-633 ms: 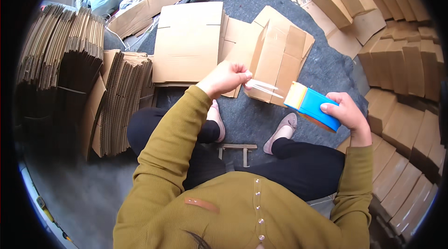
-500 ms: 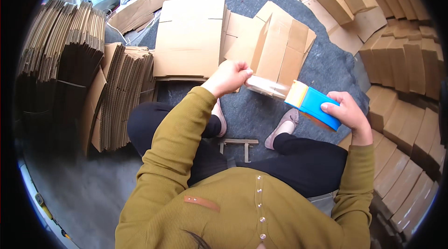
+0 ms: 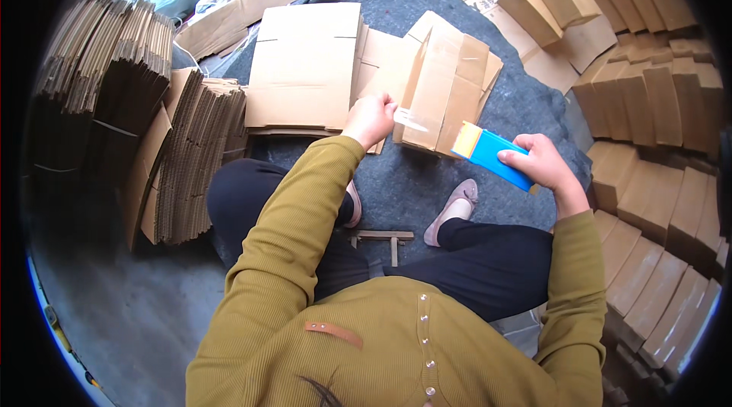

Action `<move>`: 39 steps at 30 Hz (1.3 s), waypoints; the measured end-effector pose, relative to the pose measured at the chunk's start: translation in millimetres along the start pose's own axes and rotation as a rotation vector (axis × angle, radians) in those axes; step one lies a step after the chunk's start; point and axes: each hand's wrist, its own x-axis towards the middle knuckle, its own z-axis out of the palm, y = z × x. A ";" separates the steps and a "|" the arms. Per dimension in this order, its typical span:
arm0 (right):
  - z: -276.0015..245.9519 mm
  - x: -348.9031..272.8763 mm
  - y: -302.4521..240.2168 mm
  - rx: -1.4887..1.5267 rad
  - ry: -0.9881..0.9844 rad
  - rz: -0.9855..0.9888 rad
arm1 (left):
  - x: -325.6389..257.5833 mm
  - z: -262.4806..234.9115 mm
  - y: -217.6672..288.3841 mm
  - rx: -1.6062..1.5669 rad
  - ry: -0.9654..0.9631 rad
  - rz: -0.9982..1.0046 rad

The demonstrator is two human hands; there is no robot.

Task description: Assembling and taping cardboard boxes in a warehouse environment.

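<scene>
Blue dispenser (image 3: 488, 157), near carton (image 3: 446, 90) edge, bare mat (image 3: 400, 189)

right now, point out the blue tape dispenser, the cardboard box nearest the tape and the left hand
Blue tape dispenser (image 3: 488, 154): head view, on the blue side of its body.
Cardboard box (image 3: 444, 85): head view, on its upward face.
Left hand (image 3: 370, 119): head view, on the back of it.

Top (image 3: 374, 331), one: olive-mustard, ribbed knit; long sleeves (image 3: 278, 235) ending at the wrists, short of the fingers (image 3: 390, 107). Placket: shiny round buttons (image 3: 425, 341), bodyward of the fingers. Tab (image 3: 343, 336), brown, two metal studs, bodyward of the left fingers. Trousers (image 3: 496, 263): near-black. Shoes (image 3: 463, 192): flat, pinkish-grey, right one bow-trimmed, lower than the fingers.
</scene>
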 end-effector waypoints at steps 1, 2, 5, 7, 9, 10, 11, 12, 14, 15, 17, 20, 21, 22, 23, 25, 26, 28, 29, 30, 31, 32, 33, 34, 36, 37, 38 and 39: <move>4.3 5.7 2.8 -0.026 0.011 0.002 | -0.2 4.9 -5.2 0.011 0.027 0.012; 7.2 9.9 5.1 -0.051 0.022 0.004 | -0.3 9.5 -10.6 0.023 0.054 0.023; 10.0 16.0 15.5 -0.097 0.013 0.060 | -15.7 29.0 0.3 0.160 0.012 -0.038; 13.6 16.9 21.6 -0.087 0.017 0.042 | -21.8 36.5 -3.9 0.073 0.049 -0.018; 17.6 18.0 25.1 -0.083 0.014 0.020 | -17.8 51.2 -26.7 0.007 0.139 0.081; 20.4 20.6 25.1 -0.082 0.027 0.004 | -14.4 54.8 -34.2 -0.299 0.110 -0.008; 22.8 23.1 23.5 -0.080 0.040 -0.014 | -13.8 55.9 -44.1 -0.606 0.083 -0.093; 18.6 17.4 34.3 -0.083 0.048 0.014 | -16.4 53.9 -22.4 -1.003 -0.132 -0.312; 18.6 15.9 30.8 -0.051 0.044 0.023 | -16.4 44.1 -23.6 -1.212 -0.268 -0.451; 18.9 16.7 31.0 -0.055 0.039 0.015 | -15.4 41.2 -25.2 -1.206 -0.294 -0.467; 19.9 18.6 32.8 -0.047 0.030 0.029 | -18.0 40.7 -26.1 -1.205 -0.243 -0.436; 21.0 19.6 33.1 -0.037 0.027 0.022 | -23.1 42.3 -24.5 -1.142 -0.093 -0.473; 21.8 20.5 31.7 -0.039 0.021 0.015 | -22.6 40.0 -30.4 -1.183 -0.140 -0.564; 22.9 21.5 30.4 -0.038 0.019 0.011 | -23.1 38.6 -36.2 -1.223 -0.187 -0.656; 24.0 22.7 29.0 -0.036 0.016 0.007 | -24.4 37.8 -41.7 -1.226 -0.176 -0.658; 21.5 21.0 32.9 -0.040 0.012 0.022 | -26.9 34.2 -33.9 -1.326 -0.326 -0.703; 20.8 20.3 34.1 -0.042 0.009 0.033 | -28.3 33.2 -29.3 -1.349 -0.323 -0.708; 21.0 20.1 33.2 -0.041 0.007 0.029 | -31.3 29.0 -25.2 -1.369 -0.305 -0.727; 20.9 20.0 33.2 -0.038 0.010 0.028 | -32.9 27.5 -22.8 -1.386 -0.291 -0.745; 20.3 20.9 35.8 -0.039 0.010 0.028 | -34.3 28.3 -21.7 -1.387 -0.292 -0.745; 19.7 22.6 40.0 -0.042 0.000 0.031 | -36.1 29.9 -20.2 -1.308 -0.258 -0.714; 18.3 23.6 43.3 -0.045 -0.009 0.035 | -37.6 32.0 -18.3 -1.229 -0.227 -0.683; 18.8 23.2 38.7 -0.044 -0.009 0.039 | -41.1 30.0 -16.9 -1.226 -0.210 -0.643; 19.9 23.1 32.9 -0.056 -0.005 0.026 | -42.3 31.8 -21.5 -1.226 -0.215 -0.646; 20.8 23.1 28.8 -0.069 0.005 0.018 | -43.5 34.3 -24.3 -1.179 -0.220 -0.508; 20.9 23.3 30.4 -0.069 0.002 0.016 | -43.0 36.2 -22.0 -1.169 -0.206 -0.542; 20.7 23.1 32.2 -0.069 -0.001 0.012 | -43.3 39.1 -19.1 -1.169 -0.214 -0.540; 20.9 23.2 33.9 -0.067 0.004 0.017 | -43.8 41.6 -16.7 -1.162 -0.157 -0.573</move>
